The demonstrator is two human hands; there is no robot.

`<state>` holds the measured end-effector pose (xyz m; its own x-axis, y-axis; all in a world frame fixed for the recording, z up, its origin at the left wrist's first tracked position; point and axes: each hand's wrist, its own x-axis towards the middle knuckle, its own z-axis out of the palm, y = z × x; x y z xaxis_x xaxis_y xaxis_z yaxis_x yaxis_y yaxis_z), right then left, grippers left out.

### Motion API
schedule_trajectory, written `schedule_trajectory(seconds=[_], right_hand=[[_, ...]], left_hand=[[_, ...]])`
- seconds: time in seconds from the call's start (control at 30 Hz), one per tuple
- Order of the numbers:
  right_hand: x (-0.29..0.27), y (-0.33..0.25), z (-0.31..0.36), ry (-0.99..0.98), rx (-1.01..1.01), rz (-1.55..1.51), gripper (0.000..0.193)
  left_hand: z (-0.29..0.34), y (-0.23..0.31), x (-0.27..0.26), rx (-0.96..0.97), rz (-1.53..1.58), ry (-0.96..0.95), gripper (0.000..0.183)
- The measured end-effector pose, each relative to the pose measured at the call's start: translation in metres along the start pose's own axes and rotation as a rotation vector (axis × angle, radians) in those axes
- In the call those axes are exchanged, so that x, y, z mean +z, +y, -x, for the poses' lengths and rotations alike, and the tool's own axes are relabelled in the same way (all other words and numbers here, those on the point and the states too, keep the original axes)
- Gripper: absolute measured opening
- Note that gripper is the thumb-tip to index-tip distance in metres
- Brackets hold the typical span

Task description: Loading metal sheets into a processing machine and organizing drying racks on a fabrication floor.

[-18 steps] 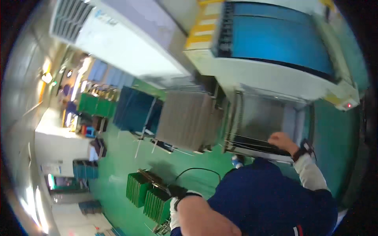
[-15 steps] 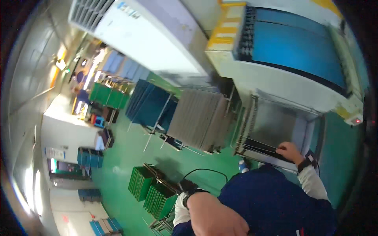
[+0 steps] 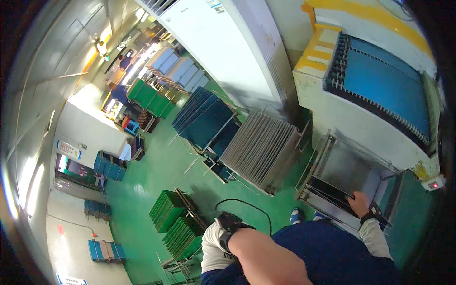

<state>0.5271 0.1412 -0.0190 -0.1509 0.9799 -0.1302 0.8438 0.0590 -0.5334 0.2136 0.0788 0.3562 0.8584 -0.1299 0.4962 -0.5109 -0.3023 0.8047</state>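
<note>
At the right, my right hand [image 3: 359,204] has its fingers curled over the dark near edge of a metal rack [image 3: 327,192]. The rack is open-topped, with grey panels inside it, and stands against the foot of a white machine [image 3: 361,111]. My left hand [image 3: 278,259] is held across the front of my body at the lower middle, back of the hand up. Its fingers run out of the picture, so I cannot see whether it holds anything. Both wrists wear black bands.
The machine has a blue sloping bed [image 3: 384,78] edged with rollers. Left of my rack stand a rack of grey panels [image 3: 259,147] and one of dark blue panels [image 3: 204,116]. Green panels [image 3: 183,232] fill a lower rack. A black cable [image 3: 247,202] loops on the green floor. People work far back.
The view has turned, shifting the machine and racks to the right and lower. My right hand stays at the rack's near edge. My left forearm shows more across my front.
</note>
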Motion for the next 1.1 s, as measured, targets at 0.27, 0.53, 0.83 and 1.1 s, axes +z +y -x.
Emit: schedule_trajectory(seconds=[0.27, 0.53, 0.83, 1.1], right_hand=[[0.001, -0.003, -0.002, -0.052, 0.052, 0.174, 0.035], [0.009, -0.008, -0.003, -0.066, 0.082, 0.248, 0.034], [0.022, 0.027, -0.012, -0.081, 0.088, 0.259, 0.034], [0.013, 0.015, -0.016, -0.144, 0.183, 0.211, 0.036]], left_hand=[[-0.005, 0.015, 0.017, 0.054, -0.222, 0.065, 0.047], [0.021, 0.027, 0.03, 0.125, -0.205, 0.104, 0.054], [0.045, 0.026, 0.021, 0.045, -0.031, -0.066, 0.042], [0.052, 0.039, 0.036, 0.168, -0.135, 0.031, 0.042]])
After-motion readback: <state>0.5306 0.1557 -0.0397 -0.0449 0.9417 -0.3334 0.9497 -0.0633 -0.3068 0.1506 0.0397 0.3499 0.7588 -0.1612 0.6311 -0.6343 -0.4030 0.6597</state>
